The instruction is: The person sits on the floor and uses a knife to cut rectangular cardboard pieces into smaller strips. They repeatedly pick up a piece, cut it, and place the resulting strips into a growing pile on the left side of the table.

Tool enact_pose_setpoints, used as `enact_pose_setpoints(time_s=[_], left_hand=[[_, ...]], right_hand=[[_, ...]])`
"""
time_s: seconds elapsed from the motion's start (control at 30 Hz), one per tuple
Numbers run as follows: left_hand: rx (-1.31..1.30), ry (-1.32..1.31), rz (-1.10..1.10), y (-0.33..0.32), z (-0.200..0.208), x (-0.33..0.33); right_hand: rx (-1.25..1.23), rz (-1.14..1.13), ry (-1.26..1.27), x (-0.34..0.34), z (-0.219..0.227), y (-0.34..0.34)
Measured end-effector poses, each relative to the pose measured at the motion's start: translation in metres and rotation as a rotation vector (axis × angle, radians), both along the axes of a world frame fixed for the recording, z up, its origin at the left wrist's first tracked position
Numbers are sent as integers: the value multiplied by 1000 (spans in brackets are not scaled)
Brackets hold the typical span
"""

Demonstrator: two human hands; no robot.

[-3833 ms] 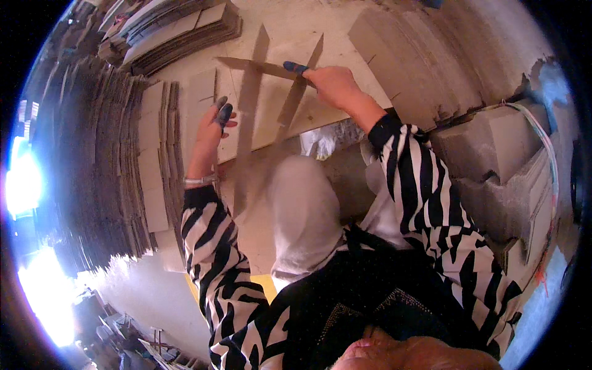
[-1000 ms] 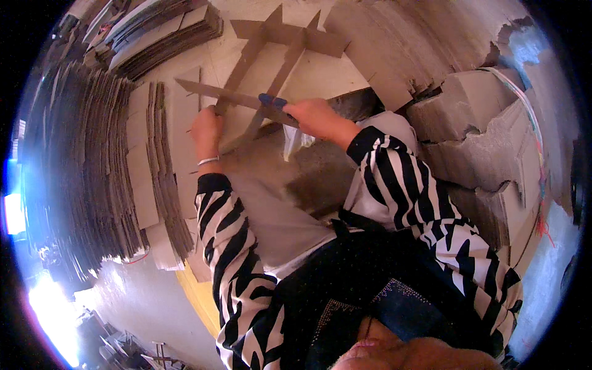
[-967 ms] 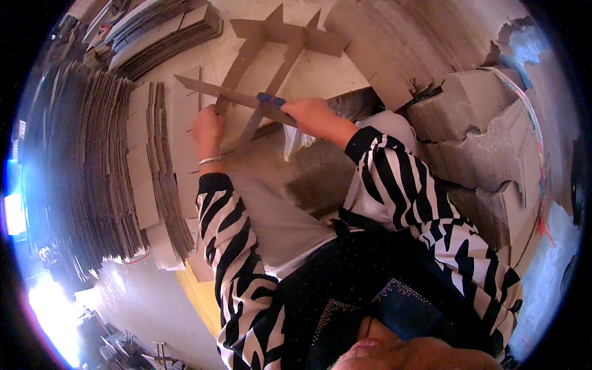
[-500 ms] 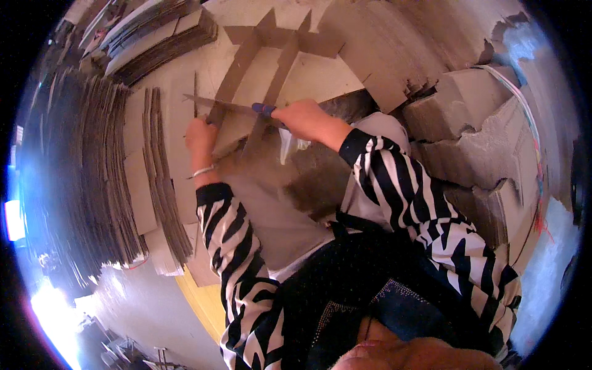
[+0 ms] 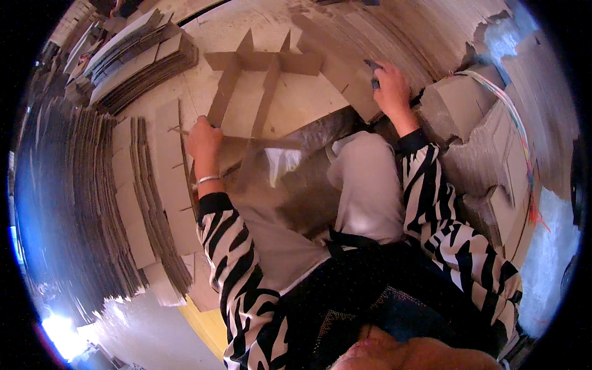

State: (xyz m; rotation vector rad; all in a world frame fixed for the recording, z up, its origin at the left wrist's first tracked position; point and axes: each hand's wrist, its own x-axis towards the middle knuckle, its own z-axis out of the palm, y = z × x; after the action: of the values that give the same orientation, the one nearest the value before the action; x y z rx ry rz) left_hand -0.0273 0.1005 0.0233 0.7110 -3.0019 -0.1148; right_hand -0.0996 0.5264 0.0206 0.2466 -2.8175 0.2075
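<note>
Left hand is closed around the near end of the cardboard lattice, fingers curled over a strip's edge just beside the stacks of cut cardboard pieces. The lattice lies flat on the bench: two long strips run away from the person, tilting slightly right, and a cross strip spans them at the far end, left to right. Right hand is well apart, up at the stack of cardboard sheets, fingers bent on a sheet's edge, and it seems to pinch something small and dark, though it's too blurred to name.
</note>
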Motion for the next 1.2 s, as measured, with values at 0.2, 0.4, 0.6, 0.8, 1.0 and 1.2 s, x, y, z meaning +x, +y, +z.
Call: enact_pose_setpoints(time_s=[0.2, 0.4, 0.6, 0.8, 1.0, 1.2], left_hand=[[-36, 11, 59, -50, -27, 33], [65, 49, -24, -12, -19, -4], [40, 7, 41, -31, -15, 28], [53, 39, -3, -15, -24, 4], [29, 49, 13, -17, -14, 4], [12, 546, -201, -24, -30, 17]], right_hand=[[-689, 552, -273, -11, 30, -139], [-507, 631, -436, -43, 20, -156], [-324, 662, -403, -30, 4, -162], [-209, 658, -190, -9, -5, -171], [-105, 642, -208, -7, -20, -164], [-253, 676, 17, -18, -37, -157]])
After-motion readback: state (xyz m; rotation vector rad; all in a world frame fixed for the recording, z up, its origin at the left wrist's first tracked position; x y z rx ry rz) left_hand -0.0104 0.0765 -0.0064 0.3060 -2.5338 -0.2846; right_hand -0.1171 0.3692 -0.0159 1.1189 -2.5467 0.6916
